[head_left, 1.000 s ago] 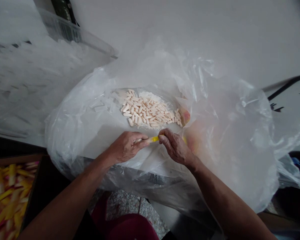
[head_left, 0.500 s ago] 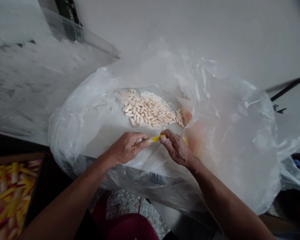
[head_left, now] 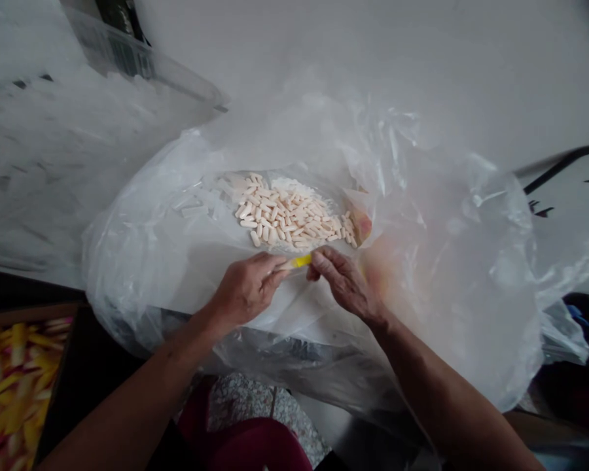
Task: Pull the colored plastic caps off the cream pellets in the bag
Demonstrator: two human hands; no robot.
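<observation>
My left hand [head_left: 245, 288] and my right hand [head_left: 346, 281] meet over a large clear plastic bag [head_left: 436, 261]. Both pinch a small piece in a yellow wrapper [head_left: 300, 261] between their fingertips, one hand at each end. Just beyond the hands, inside the open bag, lies a heap of several pale, short stick-shaped candies [head_left: 287, 219]. A pinkish piece [head_left: 363, 227] sits at the heap's right end.
A box of yellow and red wrapped pieces [head_left: 10, 379] sits at the lower left. Another clear bag of pale pieces [head_left: 44, 157] lies at the left, with a clear plastic tub [head_left: 127, 55] behind it. A dark cable [head_left: 564, 167] runs at the right.
Both hands have shifted slightly up and toward the candy heap. The visible yellow stretch between the fingertips looks shorter.
</observation>
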